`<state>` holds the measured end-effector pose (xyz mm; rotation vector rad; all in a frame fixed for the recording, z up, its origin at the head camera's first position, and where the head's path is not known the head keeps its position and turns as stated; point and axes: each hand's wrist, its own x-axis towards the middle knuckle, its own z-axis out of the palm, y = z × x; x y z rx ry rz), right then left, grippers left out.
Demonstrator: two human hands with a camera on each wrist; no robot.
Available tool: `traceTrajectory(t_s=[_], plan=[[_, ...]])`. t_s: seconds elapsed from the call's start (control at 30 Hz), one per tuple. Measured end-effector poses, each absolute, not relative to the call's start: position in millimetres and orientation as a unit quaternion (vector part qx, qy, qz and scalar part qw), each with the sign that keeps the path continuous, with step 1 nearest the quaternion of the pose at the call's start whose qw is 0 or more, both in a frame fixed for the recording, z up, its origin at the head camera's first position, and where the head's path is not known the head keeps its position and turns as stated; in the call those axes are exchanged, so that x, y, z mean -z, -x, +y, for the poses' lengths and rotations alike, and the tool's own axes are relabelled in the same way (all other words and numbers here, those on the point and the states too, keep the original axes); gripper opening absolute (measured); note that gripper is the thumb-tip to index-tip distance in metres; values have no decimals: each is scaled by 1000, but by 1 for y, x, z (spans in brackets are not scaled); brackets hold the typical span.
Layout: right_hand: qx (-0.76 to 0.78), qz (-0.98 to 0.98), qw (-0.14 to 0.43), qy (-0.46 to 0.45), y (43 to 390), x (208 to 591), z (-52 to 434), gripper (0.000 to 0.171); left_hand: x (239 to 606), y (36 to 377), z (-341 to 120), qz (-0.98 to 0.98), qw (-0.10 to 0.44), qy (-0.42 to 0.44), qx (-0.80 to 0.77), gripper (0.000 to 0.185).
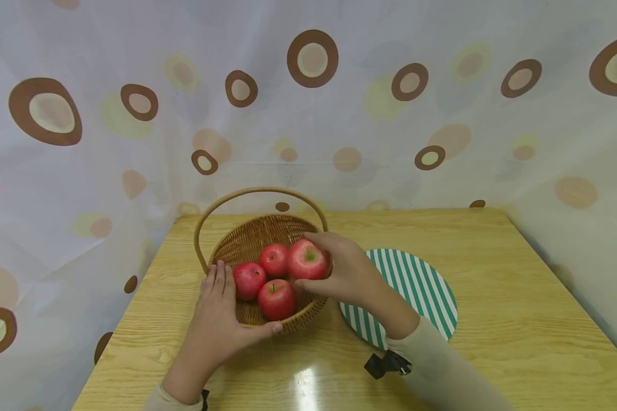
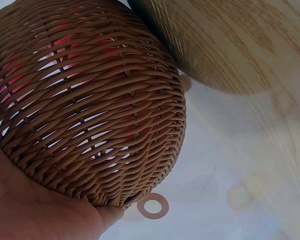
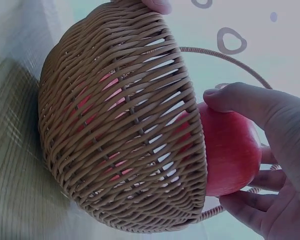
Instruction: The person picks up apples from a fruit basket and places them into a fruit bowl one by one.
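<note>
A wicker basket [image 1: 306,311] with a tall arched handle stands on the table with several red apples in it. At its right rim my right hand [image 1: 352,271] grips the largest apple [image 1: 307,260], thumb on the near side and fingers round the far side. In the right wrist view that apple [image 3: 232,150] shows partly above the rim. My left hand [image 1: 221,325] rests against the basket's left and front rim, fingers straight, thumb stretched along the front. Inside lie a front apple [image 1: 277,299], a left apple [image 1: 249,280] and a back apple [image 1: 275,260].
A round placemat [image 1: 416,279] with green and white stripes lies right of the basket, partly under my right forearm. The wooden table [image 1: 519,319] ends at a patterned curtain [image 1: 370,131] behind and at both sides.
</note>
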<state>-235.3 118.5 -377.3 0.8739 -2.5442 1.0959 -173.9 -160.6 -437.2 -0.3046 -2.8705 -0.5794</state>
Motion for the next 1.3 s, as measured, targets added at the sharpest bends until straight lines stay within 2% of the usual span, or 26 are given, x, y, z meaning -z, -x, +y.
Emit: traceTrajectory(t_s=[0.43, 1.3], plan=[[-417, -838, 152, -317, 233, 378, 136, 75, 438, 176, -160, -970, 97, 104, 197, 148], [-408, -866, 186, -221, 238, 396, 188, 75, 438, 177, -159, -968, 105, 111, 199, 147]])
